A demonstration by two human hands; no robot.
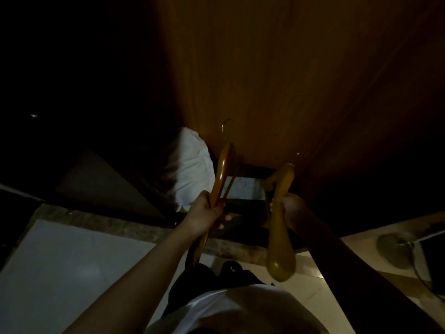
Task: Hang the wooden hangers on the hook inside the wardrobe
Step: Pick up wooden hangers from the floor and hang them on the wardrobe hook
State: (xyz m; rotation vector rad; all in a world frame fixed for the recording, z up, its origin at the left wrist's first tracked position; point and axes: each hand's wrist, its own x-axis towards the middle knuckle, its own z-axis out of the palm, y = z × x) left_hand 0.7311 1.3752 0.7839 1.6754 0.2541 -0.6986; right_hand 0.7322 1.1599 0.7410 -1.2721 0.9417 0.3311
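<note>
I hold one wooden hanger in each hand in front of a dark wardrobe. My left hand (207,214) grips the left hanger (220,173) low on its arm; its metal hook (227,125) points up toward the brown wardrobe panel (289,80). My right hand (290,208) grips the right hanger (281,227) near its middle, its rounded end hanging down toward me and its neck (287,172) pointing at the panel. The wardrobe's own hook is hidden in the dark.
A white pillow or folded cloth (190,169) lies inside the wardrobe at the left. A stone threshold strip (125,227) borders pale floor tiles (62,266). A lamp base with a cable (395,247) sits on a surface at the right.
</note>
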